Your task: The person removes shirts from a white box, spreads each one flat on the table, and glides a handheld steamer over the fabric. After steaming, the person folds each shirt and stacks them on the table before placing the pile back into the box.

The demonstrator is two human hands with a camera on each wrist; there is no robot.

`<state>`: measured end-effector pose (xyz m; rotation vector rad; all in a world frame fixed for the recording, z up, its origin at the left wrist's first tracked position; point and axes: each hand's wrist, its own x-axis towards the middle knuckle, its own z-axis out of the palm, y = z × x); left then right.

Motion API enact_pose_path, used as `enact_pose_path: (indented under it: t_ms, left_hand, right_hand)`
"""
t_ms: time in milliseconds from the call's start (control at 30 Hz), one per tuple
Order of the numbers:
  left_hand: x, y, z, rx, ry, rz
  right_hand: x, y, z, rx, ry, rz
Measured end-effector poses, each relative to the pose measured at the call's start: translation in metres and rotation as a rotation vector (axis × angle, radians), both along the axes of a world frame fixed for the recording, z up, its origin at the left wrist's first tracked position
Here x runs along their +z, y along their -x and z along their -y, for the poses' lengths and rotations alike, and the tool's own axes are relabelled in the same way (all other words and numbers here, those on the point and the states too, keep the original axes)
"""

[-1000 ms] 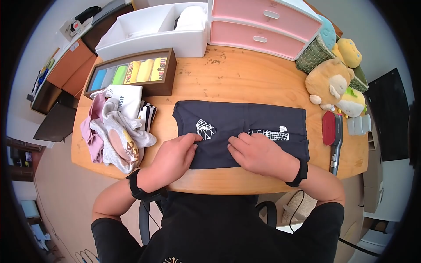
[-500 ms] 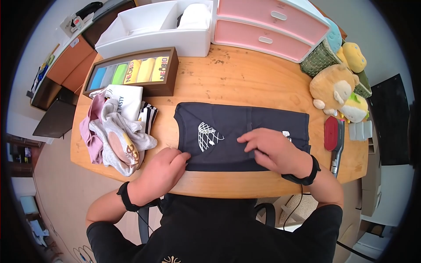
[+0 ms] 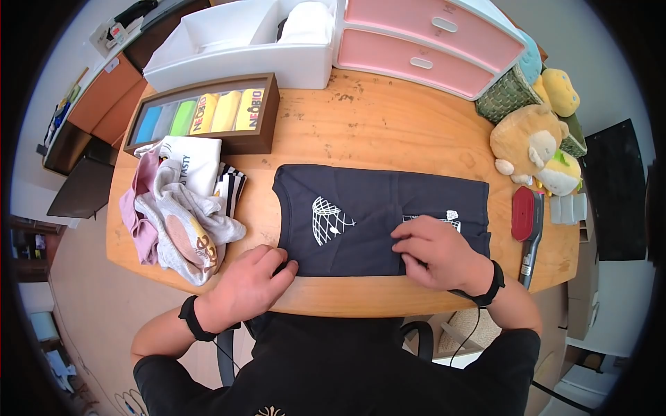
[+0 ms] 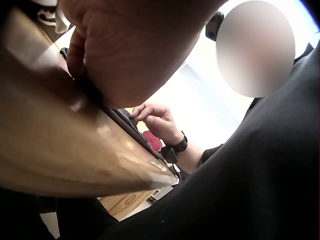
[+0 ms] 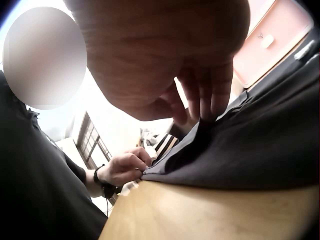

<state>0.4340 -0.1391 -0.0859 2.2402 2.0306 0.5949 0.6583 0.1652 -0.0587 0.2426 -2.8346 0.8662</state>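
Observation:
A dark navy garment (image 3: 368, 201) with white net prints lies folded flat near the table's front edge. At its near left corner, my left hand (image 3: 250, 281) pinches the cloth between thumb and fingers; the right wrist view also shows this left hand (image 5: 127, 167) on the corner. Farther right, my right hand (image 3: 444, 256) is over the near part, beside the second print, its fingers bent downward. In the right wrist view that hand (image 5: 170, 55) has its fingertips at a raised fold of the dark cloth (image 5: 250, 145). The left wrist view hides the left fingertips.
Left of the garment lies a clothes pile (image 3: 184, 208), behind it a brown box (image 3: 267, 125) of rolled colored items. A white bin (image 3: 291, 66) and pink drawers (image 3: 416, 62) stand at the back. On the right are plush toys (image 3: 524, 142) and a red-headed brush (image 3: 524, 215).
My left hand has moved left and nearer, from beside the net print to the garment's corner. The right hand lifted, uncovering the cloth's middle, and is farther right and lower. The left print shows fully.

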Motion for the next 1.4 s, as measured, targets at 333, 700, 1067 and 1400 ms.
enact_pose_path:
  t_ms: [333,700,1067,1400]
  left_hand:
    - [-0.002,0.003,0.002,-0.031,-0.047,0.002]
    - [0.0,0.007,0.005,-0.064,-0.001,0.026]
    - [0.002,0.007,0.014,-0.055,-0.014,-0.049]
    - [0.035,0.004,-0.072,0.385,-0.1,0.327]
  right_hand:
    - [-0.016,0.038,0.004,-0.325,0.073,0.074]
    - [-0.006,0.037,0.005,-0.405,0.095,0.103]
    - [-0.005,0.001,0.0,-0.054,-0.379,0.052]
    - [0.017,-0.021,0.004,-0.194,-0.295,-0.004]
